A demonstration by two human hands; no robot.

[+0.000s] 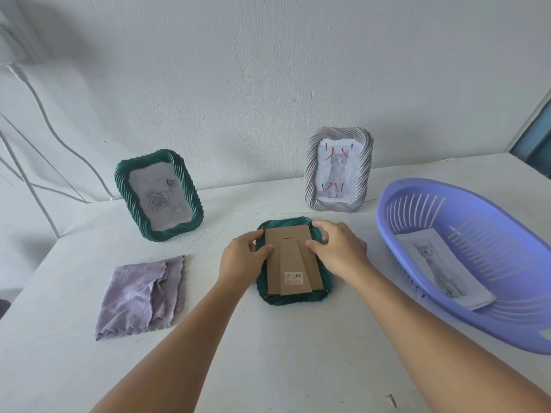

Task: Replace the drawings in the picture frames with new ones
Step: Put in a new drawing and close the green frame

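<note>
1. Green picture frame [293, 298] lies face down at centre of the picture on the white desk [268, 353], brown cardboard backing [290, 251] up, folded stand flat on it, barcode sticker [293, 278] near the lower edge.
2. Left hand [243, 259] sits on the frame's upper left side; fingers [261, 251] pressed on the backing's left edge, thumb at the top left corner.
3. Right hand [340, 248] sits on the upper right side; fingers curled over the frame's top right corner, thumb [317, 245] pressing the backing. Neither hand lifts anything; both press flat on the frame.
4. Second green frame [159, 195] stands upright left of centre, leaning back near the wall, grey rose picture inside.
5. Grey frame [338, 169] stands upright, upper right of centre, holding a cat drawing with red and black marks.
6. Purple plastic basket [477, 320] at right edge, well apart from the hands; a sheet with a cat drawing [441, 269] lies inside.
7. Crumpled lilac cloth [141, 296] lies flat at lower left, apart from the frames.
8. Small dark screw-like thing [392, 400] at bottom right of the desk; too small to tell.
</note>
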